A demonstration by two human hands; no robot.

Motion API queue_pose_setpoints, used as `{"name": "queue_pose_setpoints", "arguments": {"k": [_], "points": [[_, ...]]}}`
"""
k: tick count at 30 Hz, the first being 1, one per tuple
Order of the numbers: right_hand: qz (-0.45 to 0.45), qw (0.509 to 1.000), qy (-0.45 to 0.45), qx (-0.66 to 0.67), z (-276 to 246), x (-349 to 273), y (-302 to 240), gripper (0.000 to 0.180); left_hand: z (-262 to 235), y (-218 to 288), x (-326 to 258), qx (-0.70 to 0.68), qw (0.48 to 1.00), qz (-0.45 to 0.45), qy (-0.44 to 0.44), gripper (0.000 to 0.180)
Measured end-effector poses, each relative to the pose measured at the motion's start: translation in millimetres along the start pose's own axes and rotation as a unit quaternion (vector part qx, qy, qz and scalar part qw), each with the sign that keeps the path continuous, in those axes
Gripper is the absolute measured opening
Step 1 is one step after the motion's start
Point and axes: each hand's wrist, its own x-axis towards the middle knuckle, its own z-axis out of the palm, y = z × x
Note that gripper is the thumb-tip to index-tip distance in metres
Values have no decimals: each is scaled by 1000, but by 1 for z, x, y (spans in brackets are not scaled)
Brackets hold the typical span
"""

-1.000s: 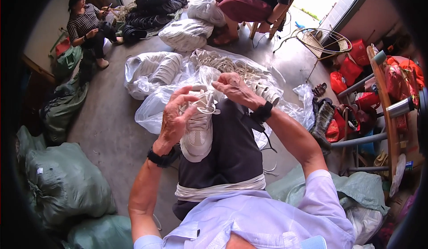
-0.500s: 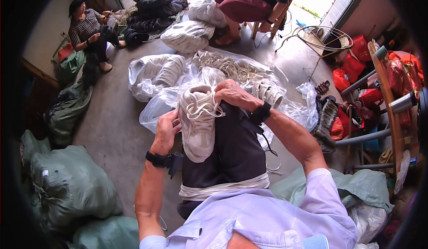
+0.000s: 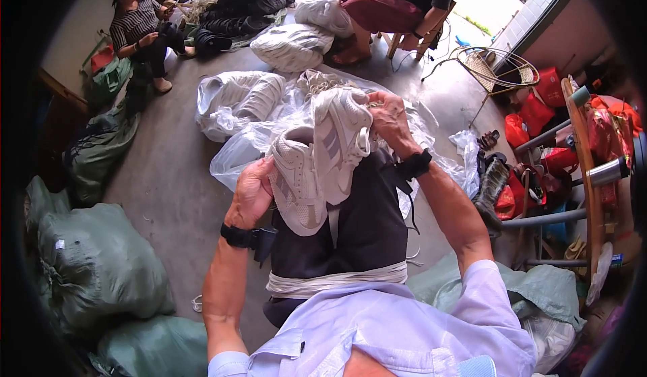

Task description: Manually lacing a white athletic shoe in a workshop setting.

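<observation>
Two pale sneakers are side by side above my lap. My left hand (image 3: 255, 185) is closed on the heel side of the left sneaker (image 3: 296, 185), whose toe points toward me and which shows no tied bow. The right sneaker (image 3: 337, 148) is tilted, with looped white laces on its side; my right hand (image 3: 389, 122) grips it near the heel opening. The two sneakers touch or overlap. A bundle of white laces (image 3: 337, 281) lies across my dark-trousered thighs.
Clear plastic bags of pale shoes (image 3: 242, 100) lie on the floor ahead. Green sacks (image 3: 101, 262) stand at left, and another green sack (image 3: 546, 286) at right. One person sits far left, another on a chair ahead. A wooden-edged rack (image 3: 586, 188) and red bags are at right.
Earlier one laced sneaker was between both hands. Now a second sneaker shows beside it; my right hand has moved right and up with the laced one, which is tilted.
</observation>
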Motion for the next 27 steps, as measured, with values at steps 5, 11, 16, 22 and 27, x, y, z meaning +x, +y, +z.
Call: {"name": "queue_pose_setpoints", "arguments": {"k": [5,11,16,22,27], "points": [[33,999,11,1,-23,-1,-18,14,-21,-7,0,-46,998,36,14,33],[44,998,-35,-42,-15,-7,-20,14,-9,6,-8,-89,993,69,35,36],[-27,991,-61,-116,-8,-27,-15,13,-48,64,-30,-143,961,217,97,40],[-100,959,-75,-254,31,-41,-21,23,-6,113,-43,-176,900,374,140,42],[-91,943,-141,-288,79,-45,-28,22,16,77,-37,-164,936,259,-173,41]]}}
